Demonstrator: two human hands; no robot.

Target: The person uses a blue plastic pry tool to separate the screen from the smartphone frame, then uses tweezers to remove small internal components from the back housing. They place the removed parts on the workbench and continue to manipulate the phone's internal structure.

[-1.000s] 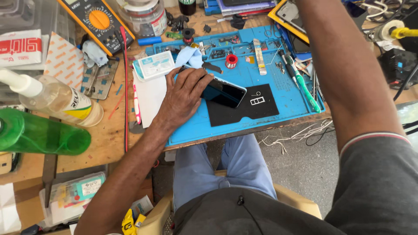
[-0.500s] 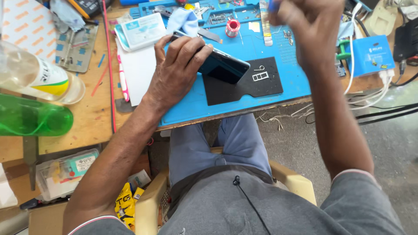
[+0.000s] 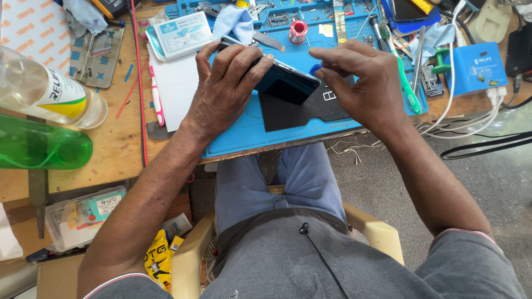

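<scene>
left hand [image 3: 227,91] grips glossy flat phone [image 3: 285,83] | right hand [image 3: 363,83] pinches small blue pick [image 3: 315,69] — rubbery blue mat [image 3: 244,138]

A dark smartphone [image 3: 285,84] with a glossy black screen sits tilted above a blue work mat [image 3: 244,138], one end raised. A small blue pick [image 3: 315,69] touches its upper right edge.

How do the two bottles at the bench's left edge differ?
The green bottle is tinted green and bears no label in view; the clear bottle is colourless with a white and yellow label. The green bottle lies nearer the person, the clear bottle farther back. Both lie on their sides on the wooden bench, away from both hands.
</scene>
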